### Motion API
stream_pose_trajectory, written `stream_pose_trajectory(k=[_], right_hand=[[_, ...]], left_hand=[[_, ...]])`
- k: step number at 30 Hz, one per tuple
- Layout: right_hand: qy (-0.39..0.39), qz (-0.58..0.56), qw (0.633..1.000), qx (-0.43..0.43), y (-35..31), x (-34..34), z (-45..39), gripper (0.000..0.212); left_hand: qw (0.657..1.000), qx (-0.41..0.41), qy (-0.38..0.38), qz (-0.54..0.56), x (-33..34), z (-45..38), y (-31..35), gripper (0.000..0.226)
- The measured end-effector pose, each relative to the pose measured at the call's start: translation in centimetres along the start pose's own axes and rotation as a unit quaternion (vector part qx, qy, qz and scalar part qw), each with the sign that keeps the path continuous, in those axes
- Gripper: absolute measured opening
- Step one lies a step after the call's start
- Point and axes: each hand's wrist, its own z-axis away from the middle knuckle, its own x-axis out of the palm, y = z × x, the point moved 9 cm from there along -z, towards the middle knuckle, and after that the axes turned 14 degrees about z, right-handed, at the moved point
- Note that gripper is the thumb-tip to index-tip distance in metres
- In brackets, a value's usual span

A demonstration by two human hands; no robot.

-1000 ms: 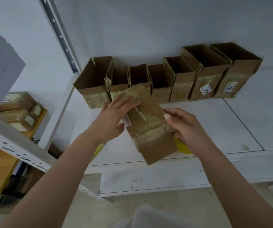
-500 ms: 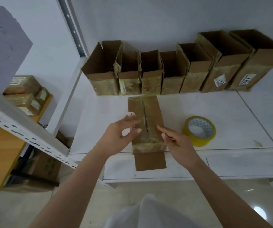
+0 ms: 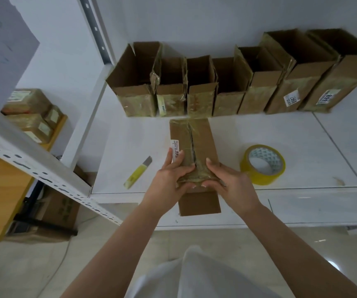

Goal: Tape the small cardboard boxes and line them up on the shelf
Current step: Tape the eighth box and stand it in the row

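A small brown cardboard box (image 3: 194,143) lies lengthwise on the white shelf (image 3: 291,134), its near end hanging over the front edge. A taped seam runs down its top. My left hand (image 3: 169,179) grips its left side, thumb on top. My right hand (image 3: 227,181) grips its right side, thumb on the crumpled tape near the seam. A yellow tape roll (image 3: 262,164) lies flat just right of my right hand. Several open-topped boxes (image 3: 227,87) stand in a row against the back wall.
A yellow box cutter (image 3: 137,172) lies on the shelf left of my left hand. A perforated metal shelf upright (image 3: 44,175) slants across the left. Taped parcels (image 3: 29,117) sit on a wooden unit at far left, with more cartons on the floor below.
The box came down from mid-air onto the shelf and was turned lengthwise. Both hands slid to its near part and closed on its sides. The view dropped lower.
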Motion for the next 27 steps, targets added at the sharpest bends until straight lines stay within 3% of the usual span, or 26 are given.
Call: stream_pose_trajectory(k=[4,7,10,16,24,27], right_hand=[[-0.015,-0.043,0.998,0.047,0.6,-0.6,-0.3,0.061],[-0.021,-0.102,0.989,0.109,1.6,-2.5,-1.5,0.068],[-0.026,-0.159,0.979,0.124,1.7,-4.2,-3.0,0.071],[-0.016,-0.199,0.971,0.13,0.8,-6.5,-3.8,0.068],[-0.019,-0.223,0.964,0.145,1.4,-7.0,-3.9,0.068],[-0.016,-0.211,0.967,0.139,1.3,-7.0,-4.0,0.067]], left_hand=[[0.997,-0.031,-0.027,0.071,-1.1,0.0,-0.1,0.05],[0.986,0.006,0.024,0.165,-4.2,-0.2,1.6,0.039],[0.984,0.065,0.052,0.158,-5.8,-0.8,4.0,0.038],[0.982,0.075,0.038,0.171,-4.8,-2.2,6.7,0.068],[0.986,0.09,0.004,0.142,-3.5,-2.4,7.9,0.05],[0.992,0.072,0.029,0.096,-3.5,-2.7,7.8,0.044]])
